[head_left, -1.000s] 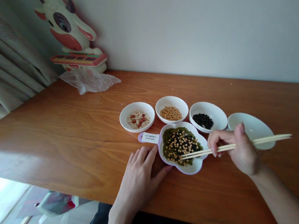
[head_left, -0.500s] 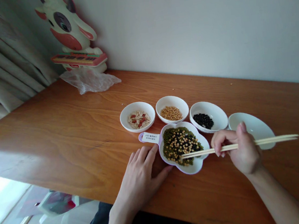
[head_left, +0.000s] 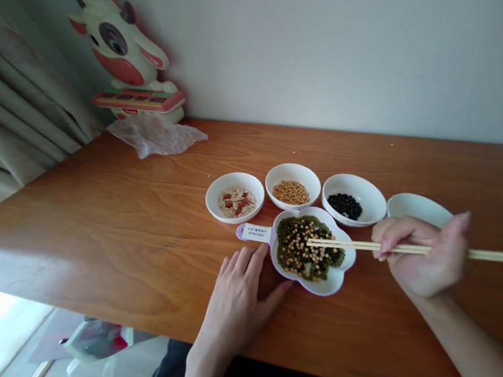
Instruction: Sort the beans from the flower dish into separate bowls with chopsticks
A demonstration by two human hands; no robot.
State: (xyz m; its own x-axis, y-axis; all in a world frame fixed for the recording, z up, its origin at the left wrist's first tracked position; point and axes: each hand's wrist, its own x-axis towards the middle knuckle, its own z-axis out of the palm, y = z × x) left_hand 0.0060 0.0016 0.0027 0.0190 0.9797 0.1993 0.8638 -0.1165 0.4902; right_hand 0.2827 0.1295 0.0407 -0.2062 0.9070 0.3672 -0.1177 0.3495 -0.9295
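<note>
A flower-shaped white dish (head_left: 331, 282) near the table's front edge holds mixed green, yellow and black beans (head_left: 307, 249). My right hand (head_left: 422, 256) grips a pair of wooden chopsticks (head_left: 363, 245), whose tips hover over the middle of the mix. My left hand (head_left: 240, 300) lies flat on the wooden table (head_left: 114, 230), fingers spread, thumb against the dish's left rim. Behind the dish stand three small white bowls: one with pale seeds and red bits (head_left: 235, 201), one with yellow beans (head_left: 292, 191), one with black beans (head_left: 346, 204).
A fourth white bowl (head_left: 416, 208) sits behind my right hand; I see nothing in it. A small labelled tag (head_left: 255, 232) lies left of the dish. At the back left stand a cow-shaped toy (head_left: 125, 57) and a crumpled clear plastic bag (head_left: 157, 136). Curtains hang at left.
My right hand has turned and shifted right, swinging the chopstick tips from the front edge of the bean mix up over its middle. The left hand has stayed put.
</note>
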